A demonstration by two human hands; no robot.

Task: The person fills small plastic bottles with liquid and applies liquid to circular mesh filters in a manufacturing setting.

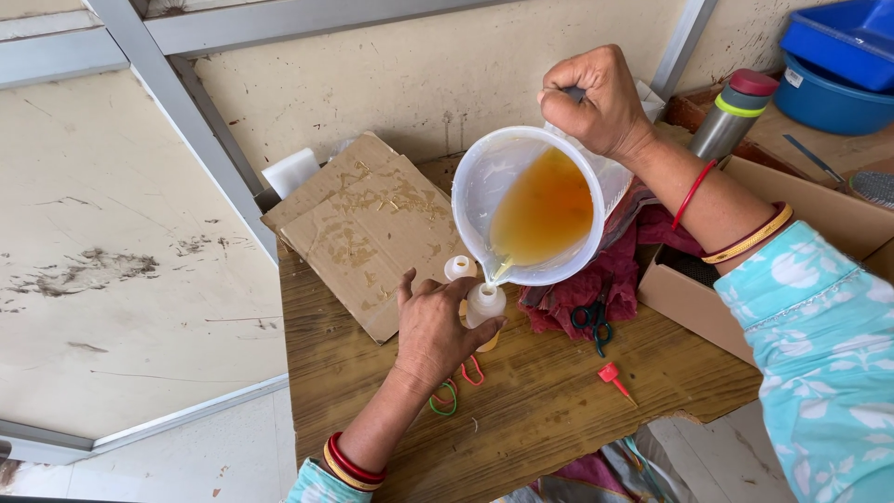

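Your right hand [601,98] grips the handle of a translucent white jug [531,200], fingers curled tight around it, and the jug is tipped well over toward you and to the left, so its spout points down. Amber liquid [545,210] pools against the lower wall of the jug and a thin stream leaves the spout.

Directly under that spout stands a small white bottle [485,303], upright on the wooden tabletop [559,391], its long axis vertical and its narrow mouth facing up. Your left hand [433,331] is the nearer one to it: the fingers wrap around the bottle's left side and hold it steady, thumb toward the front. The spout sits just above the bottle's mouth, so the line from spout to mouth runs nearly straight down.

A second small white bottle [457,268] stands just behind the first, close to your left fingertips. Behind it lies a stained piece of cardboard [363,228]. To the right of the bottle lie a dark red cloth [605,275] with blue-handled scissors [593,321] on it, a small red nozzle cap [612,376] on the wood, and coloured rubber bands [447,399] near your left wrist. A cardboard box [708,298] sits under your right forearm.
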